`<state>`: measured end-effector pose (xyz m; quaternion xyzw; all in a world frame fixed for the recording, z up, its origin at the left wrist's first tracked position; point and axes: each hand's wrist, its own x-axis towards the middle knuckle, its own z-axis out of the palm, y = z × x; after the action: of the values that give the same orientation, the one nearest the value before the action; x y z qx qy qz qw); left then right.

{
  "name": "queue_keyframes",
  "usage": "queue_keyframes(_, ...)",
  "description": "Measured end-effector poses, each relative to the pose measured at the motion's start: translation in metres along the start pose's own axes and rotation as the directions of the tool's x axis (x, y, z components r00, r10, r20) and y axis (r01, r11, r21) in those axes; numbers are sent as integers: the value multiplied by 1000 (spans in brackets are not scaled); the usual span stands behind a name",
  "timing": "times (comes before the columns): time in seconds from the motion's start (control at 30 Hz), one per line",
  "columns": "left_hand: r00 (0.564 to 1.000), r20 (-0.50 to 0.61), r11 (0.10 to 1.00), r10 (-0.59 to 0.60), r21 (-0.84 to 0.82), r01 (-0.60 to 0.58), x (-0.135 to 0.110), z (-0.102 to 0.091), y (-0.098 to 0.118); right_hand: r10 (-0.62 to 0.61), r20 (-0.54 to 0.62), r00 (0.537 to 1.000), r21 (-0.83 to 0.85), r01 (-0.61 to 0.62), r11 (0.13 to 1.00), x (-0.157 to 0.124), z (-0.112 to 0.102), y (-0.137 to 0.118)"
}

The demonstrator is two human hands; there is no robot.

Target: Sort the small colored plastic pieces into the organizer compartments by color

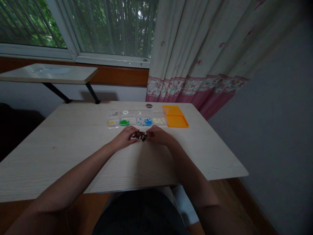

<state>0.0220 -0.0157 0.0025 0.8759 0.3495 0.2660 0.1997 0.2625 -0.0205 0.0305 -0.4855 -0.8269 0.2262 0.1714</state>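
Observation:
A small heap of dark brown beads point(140, 135) lies on the pale wooden table point(73, 143), between my two hands. My left hand point(126, 137) rests on the table at the heap's left side, fingers curled in against the beads. My right hand point(158, 134) does the same on the right side, its fingertips touching the heap. Just beyond the heap stands a clear compartment box point(137, 118) with yellow, green, blue and pale yellow beads in separate cells. Its orange lid point(175, 116) lies open to the right.
A second small table point(49, 73) stands behind, under the window. A flowered curtain point(200, 49) hangs at the back right. A round hole point(149, 105) sits near the table's far edge. The table's right edge drops to a wooden floor.

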Motion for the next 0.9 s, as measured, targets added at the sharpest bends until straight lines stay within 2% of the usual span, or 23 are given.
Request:
queue_keyframes(0.17, 1000, -1, 1000, 14, -21, -14, 2, 4, 7, -103, -58, 993, -28, 102, 994, 7, 13, -4)
queue_keyframes(0.37, 1000, -28, 1000, -2, 31, 3, 2, 6, 12, -54, -49, 997, 13, 55, 998, 7, 11, 3)
queue_keyframes(0.57, 1000, -24, 999, 4, 44, -3, 4, 9, 7, -67, -120, 990, 20, 70, 997, 11, 19, 1)
queue_keyframes(0.7, 1000, -19, 998, 25, 61, -24, 1, -3, 2, -24, -110, 994, 82, 33, 996, 11, 17, 12)
queue_keyframes(0.83, 993, 84, 996, 83, 27, -85, -4, -20, -4, -29, -70, 997, 93, 35, 995, 10, 14, 21)
queue_keyframes(0.9, 991, 97, 996, 91, -2, -91, -4, -22, -5, -44, -88, 995, 79, 51, 996, 10, 16, 20)
